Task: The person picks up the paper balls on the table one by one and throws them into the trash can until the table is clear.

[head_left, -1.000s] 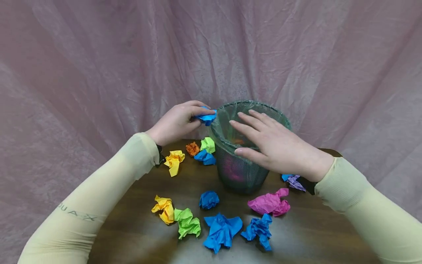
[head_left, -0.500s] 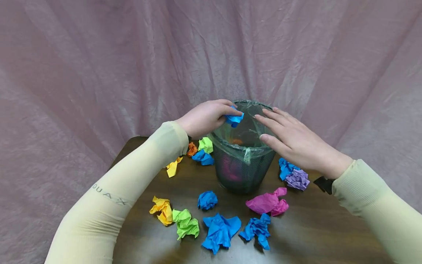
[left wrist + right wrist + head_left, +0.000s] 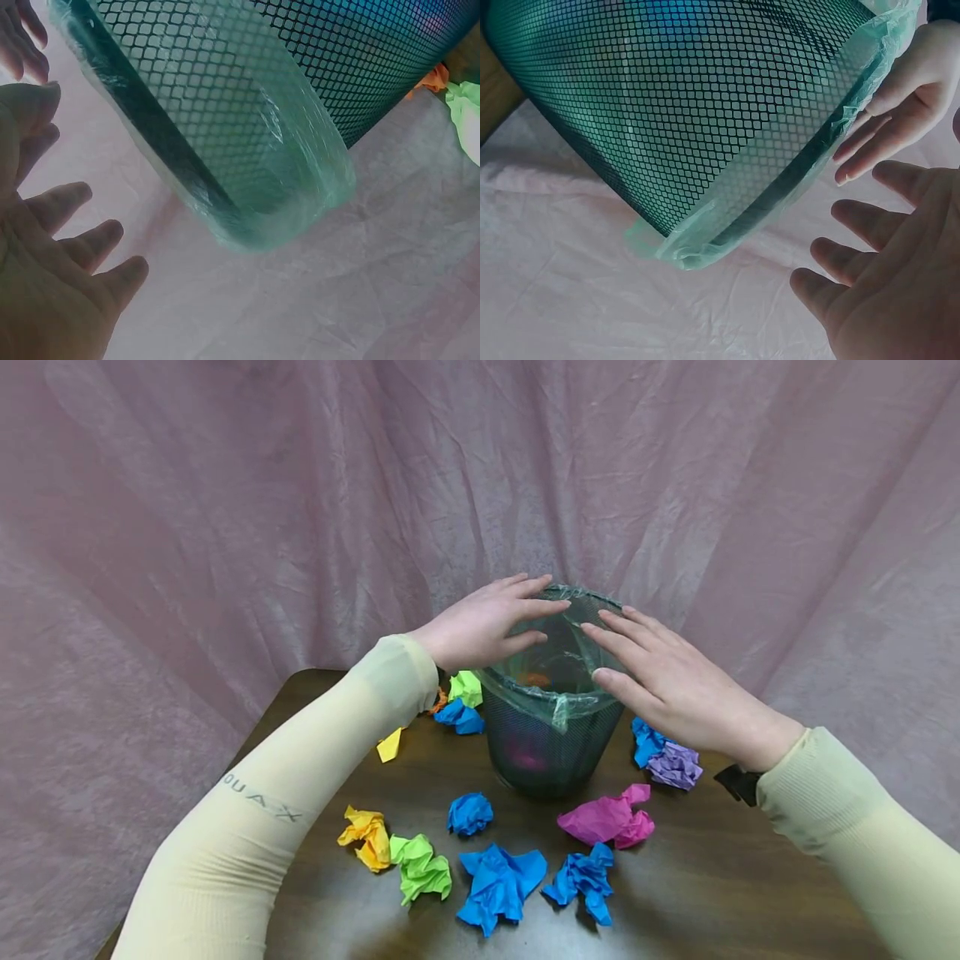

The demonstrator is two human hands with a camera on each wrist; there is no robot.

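Note:
A dark mesh wastebasket (image 3: 551,752), lined with a thin green plastic bag (image 3: 300,180), stands upright on the table. Over the left part of its rim my left hand (image 3: 491,620) is spread with nothing in it. My right hand (image 3: 663,685) hovers at the right side of the rim, fingers straight and apart, holding nothing. Both wrist views show the fingers beside the bag-covered rim. Inside the basket an orange crumpled paper (image 3: 537,680) is visible, and pink and blue show through the mesh.
Crumpled papers lie around the basket: blue (image 3: 501,885), green (image 3: 422,867), yellow (image 3: 366,837), pink (image 3: 609,818) and purple (image 3: 675,767). More sit behind my left forearm, including a blue one (image 3: 460,717). A pink curtain (image 3: 480,477) hangs behind the brown table (image 3: 720,893).
My left hand has moved right from beside the basket to over its opening and let go of a blue crumpled paper. My right hand has shifted right toward the rim's edge.

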